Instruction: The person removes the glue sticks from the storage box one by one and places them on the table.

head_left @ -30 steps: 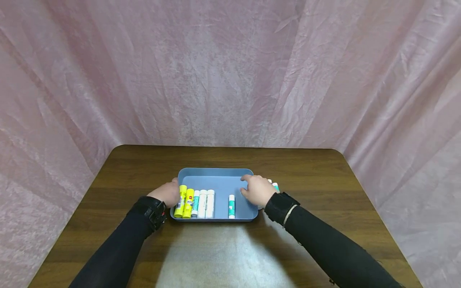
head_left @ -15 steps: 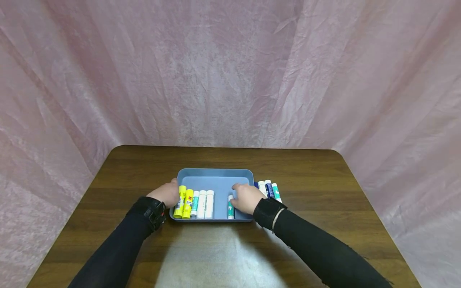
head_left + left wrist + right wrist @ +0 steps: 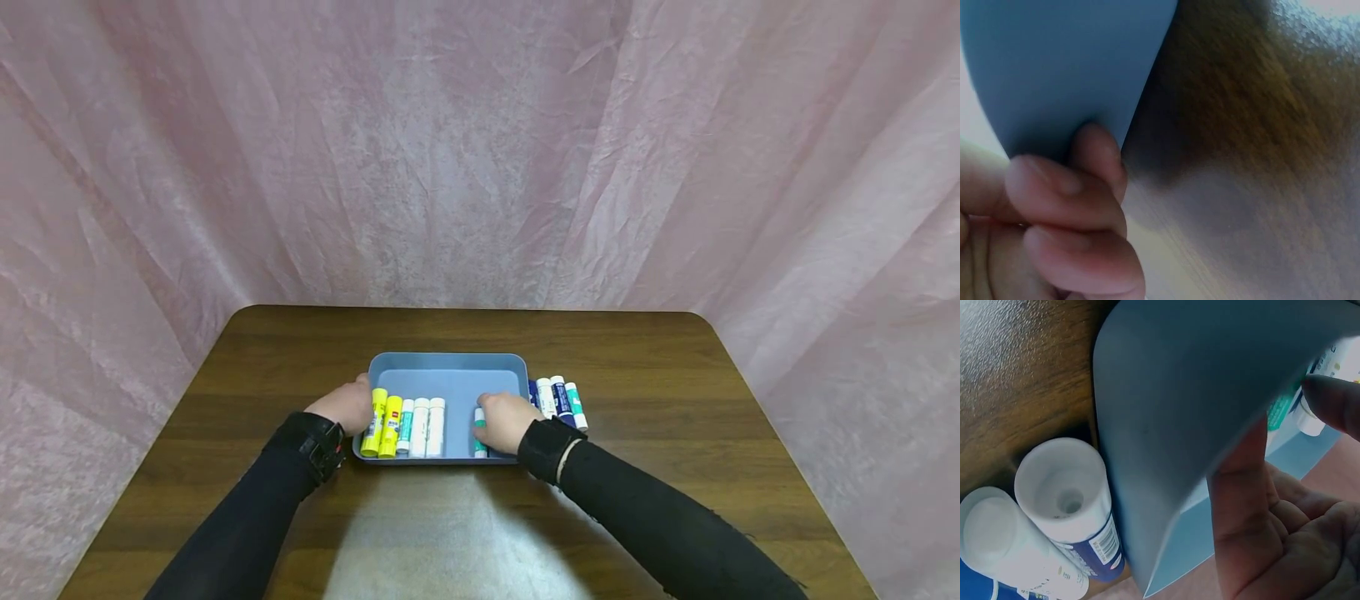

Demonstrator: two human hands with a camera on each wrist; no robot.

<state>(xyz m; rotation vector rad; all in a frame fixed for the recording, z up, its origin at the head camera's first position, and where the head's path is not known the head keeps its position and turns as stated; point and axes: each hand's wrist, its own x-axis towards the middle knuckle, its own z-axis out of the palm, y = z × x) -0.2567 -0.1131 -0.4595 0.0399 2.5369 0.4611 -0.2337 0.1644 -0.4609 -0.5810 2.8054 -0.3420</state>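
Note:
My left hand grips the left rim of a blue-grey tray; the left wrist view shows its curled fingers against the tray wall. Inside the tray at the right lies a small green-and-white glue stick. My right hand reaches over the tray's right side and pinches this stick between thumb and fingers, which cover part of it. Along the tray's left half lie two yellow glue sticks, a smaller green-and-white one and two white ones, side by side.
Just right of the tray, on the wooden table, several more glue sticks stand or lie together: blue-and-white ones, a white one and a green-and-white one. A pink curtain hangs behind the table.
My right hand has moved left and toward me, from the tray's right edge onto the small green-and-white glue stick, uncovering the sticks outside the tray. My left hand stays at the rim.

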